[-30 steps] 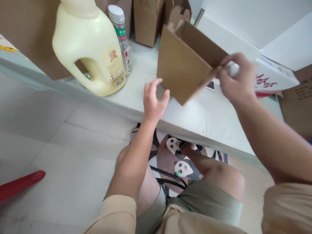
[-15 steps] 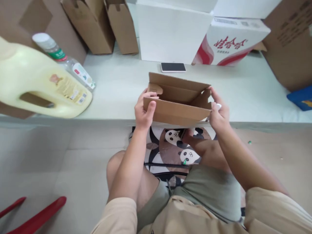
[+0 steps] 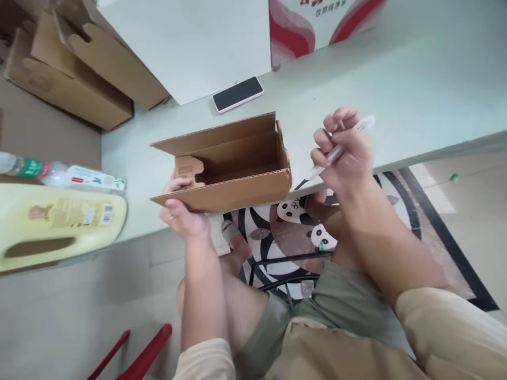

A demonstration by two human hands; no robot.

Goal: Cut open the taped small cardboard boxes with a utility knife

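Head view: left hand (image 3: 184, 216) grip clamped on left end of brown carton (image 3: 225, 192) at near edge of desk (image 3: 396, 89), right hand (image 3: 346, 150) grip closed around white pen-like tool (image 3: 336, 153), so one-sided support could let carton tip off.

On the bench (image 3: 415, 89), a phone (image 3: 237, 95) lies dark screen up just in front of a plain white box (image 3: 198, 42), with a red-and-white carton (image 3: 328, 24) to its right. At the left, a clear bottle (image 3: 59, 173) with a green label sits beside a pale yellow jug (image 3: 95, 216). Below are a panda-patterned mat (image 3: 273, 227) and red bars (image 3: 146, 353), perhaps stool legs, cut off by the edge.
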